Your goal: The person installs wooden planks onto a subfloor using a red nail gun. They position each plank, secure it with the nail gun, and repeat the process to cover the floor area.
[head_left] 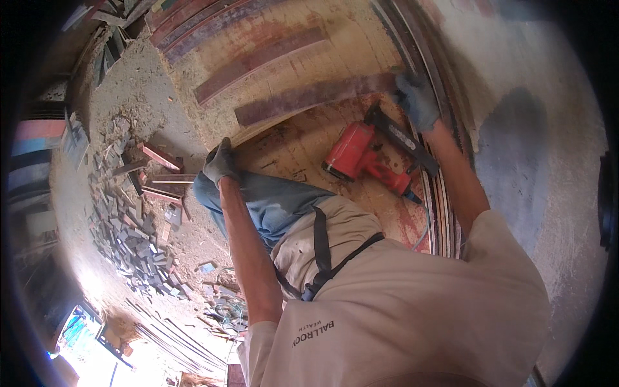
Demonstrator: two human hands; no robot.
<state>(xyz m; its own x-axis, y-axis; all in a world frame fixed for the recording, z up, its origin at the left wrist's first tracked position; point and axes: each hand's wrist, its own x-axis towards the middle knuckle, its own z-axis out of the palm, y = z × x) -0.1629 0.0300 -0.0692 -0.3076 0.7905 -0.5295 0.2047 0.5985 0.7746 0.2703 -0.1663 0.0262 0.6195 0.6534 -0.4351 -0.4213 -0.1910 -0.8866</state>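
Note:
My left hand (221, 162), in a grey glove, is beside my knee, closed at the left end of a pale-edged wooden board (258, 133). My right hand (418, 102), also gloved, is at the right end of a dark red wooden plank (309, 97). Motion smears its fingers, so its grip is unclear. Below that hand, a red and black nail gun (364, 155) lies on the stained wooden surface, a hose at its lower end. Another dark red plank (258, 63) lies farther off, parallel to the first.
Long boards (442, 216) are stacked on edge along the right, beside a grey wall (516, 161). More reddish planks (193, 29) lie at the far end. Small wood offcuts (138, 242) are heaped on the dusty floor at left, with thin strips (174, 335) nearer me.

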